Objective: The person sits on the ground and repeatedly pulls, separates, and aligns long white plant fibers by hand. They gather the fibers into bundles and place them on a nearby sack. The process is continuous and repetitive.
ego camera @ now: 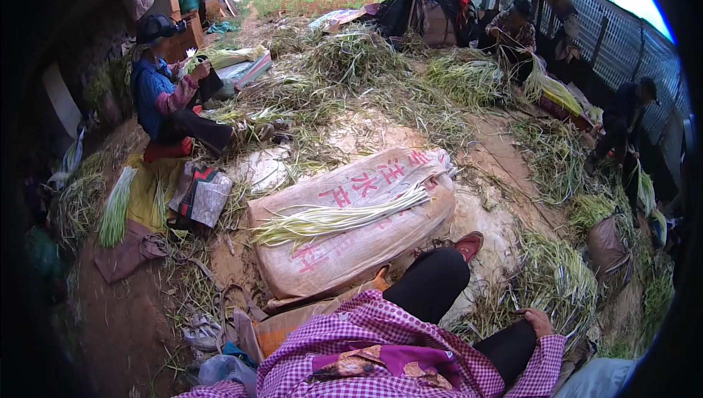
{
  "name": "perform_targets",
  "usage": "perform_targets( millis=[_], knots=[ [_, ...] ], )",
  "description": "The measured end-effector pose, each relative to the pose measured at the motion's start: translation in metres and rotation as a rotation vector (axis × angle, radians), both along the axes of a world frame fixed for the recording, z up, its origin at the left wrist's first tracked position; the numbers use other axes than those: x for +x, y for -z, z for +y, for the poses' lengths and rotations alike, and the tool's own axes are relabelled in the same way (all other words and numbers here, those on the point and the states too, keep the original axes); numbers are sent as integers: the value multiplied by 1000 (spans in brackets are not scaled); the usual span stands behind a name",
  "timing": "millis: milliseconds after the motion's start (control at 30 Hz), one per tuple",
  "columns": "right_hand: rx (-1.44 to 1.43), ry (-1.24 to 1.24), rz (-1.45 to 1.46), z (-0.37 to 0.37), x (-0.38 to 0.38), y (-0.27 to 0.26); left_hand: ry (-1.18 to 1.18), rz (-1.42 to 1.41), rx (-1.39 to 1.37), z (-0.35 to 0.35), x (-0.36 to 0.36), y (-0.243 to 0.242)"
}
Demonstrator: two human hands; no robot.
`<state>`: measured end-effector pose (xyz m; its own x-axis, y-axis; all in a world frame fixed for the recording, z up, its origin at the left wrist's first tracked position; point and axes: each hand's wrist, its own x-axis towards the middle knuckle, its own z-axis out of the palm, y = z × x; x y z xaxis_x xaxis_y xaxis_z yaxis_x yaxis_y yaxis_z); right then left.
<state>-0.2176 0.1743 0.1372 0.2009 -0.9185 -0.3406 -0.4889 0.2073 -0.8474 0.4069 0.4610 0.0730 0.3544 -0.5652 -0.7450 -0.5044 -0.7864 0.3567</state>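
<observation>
My right hand is low on the right, by my knee in black trousers, beside a heap of long green leafy stalks. Its fingers point toward the heap, but whether they grip anything is unclear. My left hand is out of view; only part of its checked sleeve shows at the bottom edge. Before me, a stuffed woven sack with red printed writing lies flat. A bundle of trimmed, pale green-white stalks rests along its top, with thin ends fanned to the left.
Left, a person in blue sits holding stalks; another bundle lies on cloth nearby. On the right, a seated person handles stalks, and another person bends. Leafy heaps cover the ground behind the sack. Corrugated sheeting borders the right.
</observation>
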Motion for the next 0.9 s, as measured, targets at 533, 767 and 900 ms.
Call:
perform_targets(
  millis=[533, 767, 900],
  knots=[
    [61, 128, -78, 0, -2, 11, -29, 5, -36, -25, -1, -3],
    [89, 92, -121, -2, 4, 2, -37, 6, -30, -28, -3, -6],
    [2, 2, -48, -3, 1, 4, -34, 7, -26, -33, -4, -4]
  ],
)
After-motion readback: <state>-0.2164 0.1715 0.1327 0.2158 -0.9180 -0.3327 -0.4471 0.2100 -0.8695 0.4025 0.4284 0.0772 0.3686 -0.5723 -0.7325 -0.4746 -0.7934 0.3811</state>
